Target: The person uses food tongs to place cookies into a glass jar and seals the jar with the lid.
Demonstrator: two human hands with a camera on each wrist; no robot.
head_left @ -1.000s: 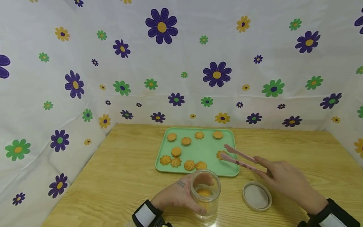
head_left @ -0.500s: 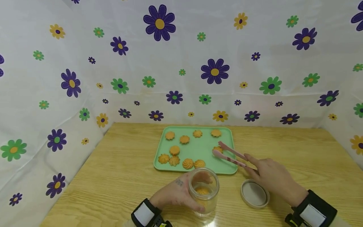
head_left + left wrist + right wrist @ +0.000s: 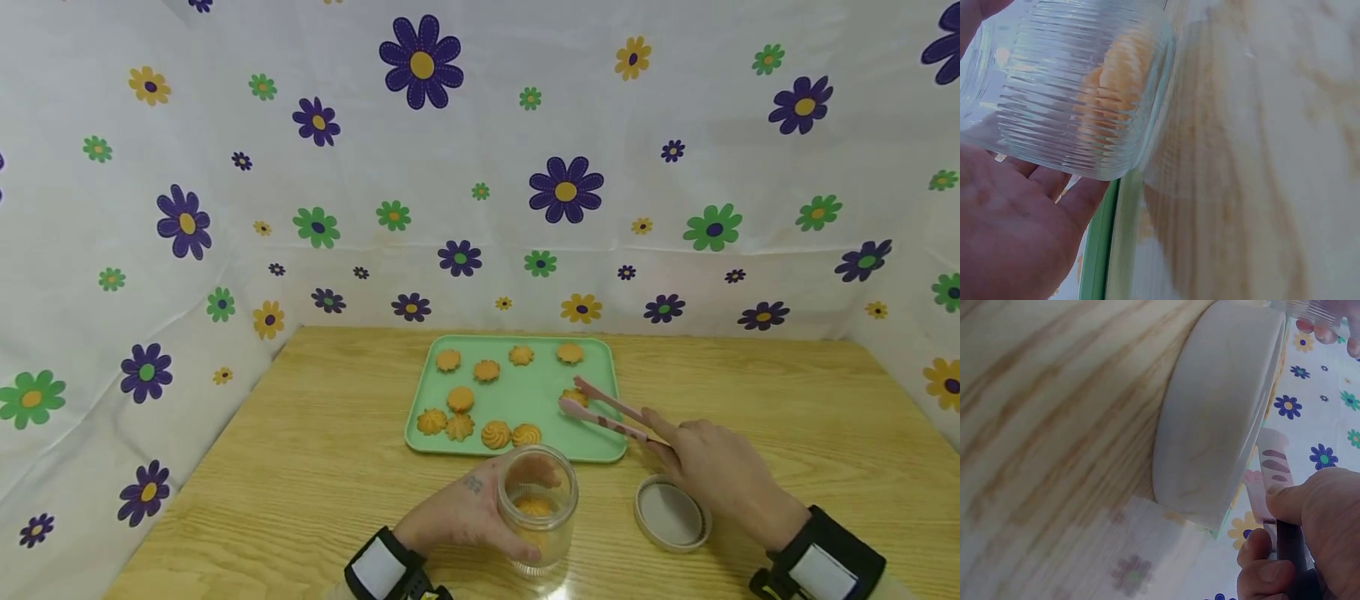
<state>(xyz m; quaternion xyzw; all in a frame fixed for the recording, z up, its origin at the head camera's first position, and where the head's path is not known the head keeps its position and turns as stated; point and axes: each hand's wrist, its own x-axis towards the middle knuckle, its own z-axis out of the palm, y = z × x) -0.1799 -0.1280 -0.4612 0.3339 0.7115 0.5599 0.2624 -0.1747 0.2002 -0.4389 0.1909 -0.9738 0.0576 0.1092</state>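
My left hand (image 3: 465, 510) grips a clear ribbed glass jar (image 3: 553, 537) in front of the tray, its mouth uncovered. Piped cookies (image 3: 1125, 72) lie at the jar's bottom in the left wrist view. Pink tongs (image 3: 606, 422) are held in my right hand (image 3: 723, 471), thumb and fingers on their two arms. Over the right part of the green tray (image 3: 536, 396), the tips lie on either side of a cookie (image 3: 573, 396); whether they touch it I cannot tell. Several other cookies (image 3: 461, 399) are spread across the tray's left and back.
A round white lid (image 3: 671, 512) lies on the wooden table (image 3: 315, 450), right of the jar and close to my right hand. Behind the table and along its sides hangs a white cloth (image 3: 337, 75) with printed flowers.
My right hand has moved left, bringing the tongs further over the cookie, and their tips have drawn a little closer together. The left hand keeps holding the jar; the view has shifted slightly.
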